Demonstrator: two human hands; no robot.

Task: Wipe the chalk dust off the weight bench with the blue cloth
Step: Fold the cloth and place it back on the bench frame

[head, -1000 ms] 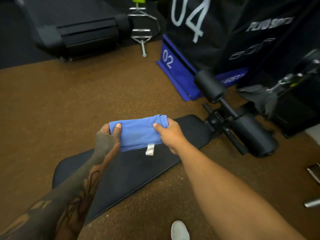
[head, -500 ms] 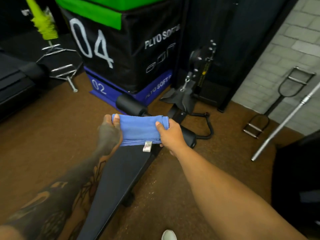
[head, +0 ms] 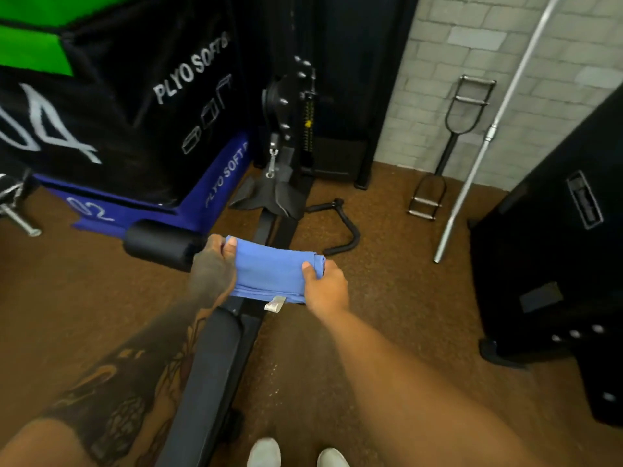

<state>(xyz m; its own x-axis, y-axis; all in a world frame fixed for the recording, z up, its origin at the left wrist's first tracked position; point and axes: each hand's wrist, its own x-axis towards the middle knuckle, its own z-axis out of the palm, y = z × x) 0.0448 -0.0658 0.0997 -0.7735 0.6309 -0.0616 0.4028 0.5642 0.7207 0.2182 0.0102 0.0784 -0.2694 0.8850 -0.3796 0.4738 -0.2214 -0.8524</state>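
A folded blue cloth (head: 273, 274) with a small white tag hangs in the air between my two hands. My left hand (head: 212, 271) grips its left end and my right hand (head: 327, 286) grips its right end. Below them the black padded weight bench (head: 209, 365) runs from the bottom of the view up toward the cloth, seen end on. Its black foam roller (head: 158, 246) sticks out to the left just beyond my left hand. The cloth hides the bench's far end. I cannot make out chalk dust on the pad.
Stacked plyo boxes (head: 135, 123), black over blue, stand at the back left. A cable machine base (head: 293, 136) is straight ahead, with a curved black handle (head: 340, 230) on the brown floor. A steel barbell (head: 488, 136) leans on the brick wall. A black cabinet (head: 556, 264) stands right.
The view has swung right and closer to the bench's end, so the bench now runs lengthwise under me. Both hands still hold the cloth the same way.
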